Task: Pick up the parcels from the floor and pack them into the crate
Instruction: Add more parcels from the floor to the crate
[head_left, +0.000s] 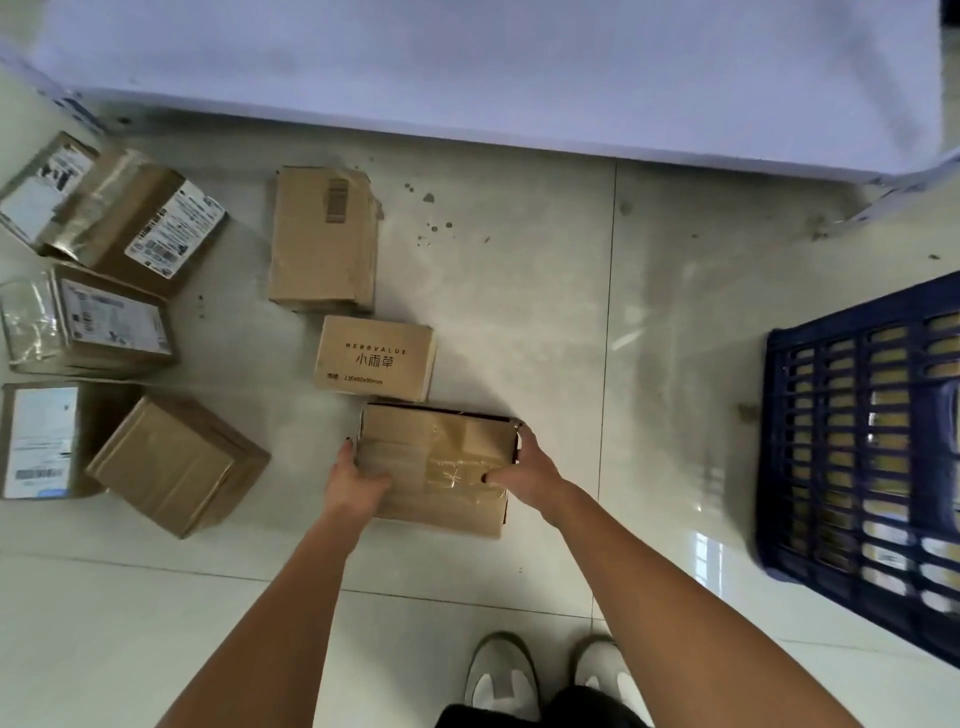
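Observation:
A taped brown cardboard parcel (441, 447) sits in the middle of the tiled floor. My left hand (353, 480) grips its left side, thumb on the top face. My right hand (522, 470) grips its right end, fingers curled over the far corner. Just beyond it lies a small printed parcel (375, 357), and a taller plain parcel (323, 239) lies further back. Several more parcels, some with white labels, lie at the left, among them a tilted brown one (176, 465). The dark blue slatted crate (867, 447) stands at the right edge; cardboard shows through its slats.
A white cloth-covered table (467, 73) spans the far side, its edge hanging over the floor. My two white shoes (550, 675) stand at the bottom centre. Bare tile lies between the held parcel and the crate.

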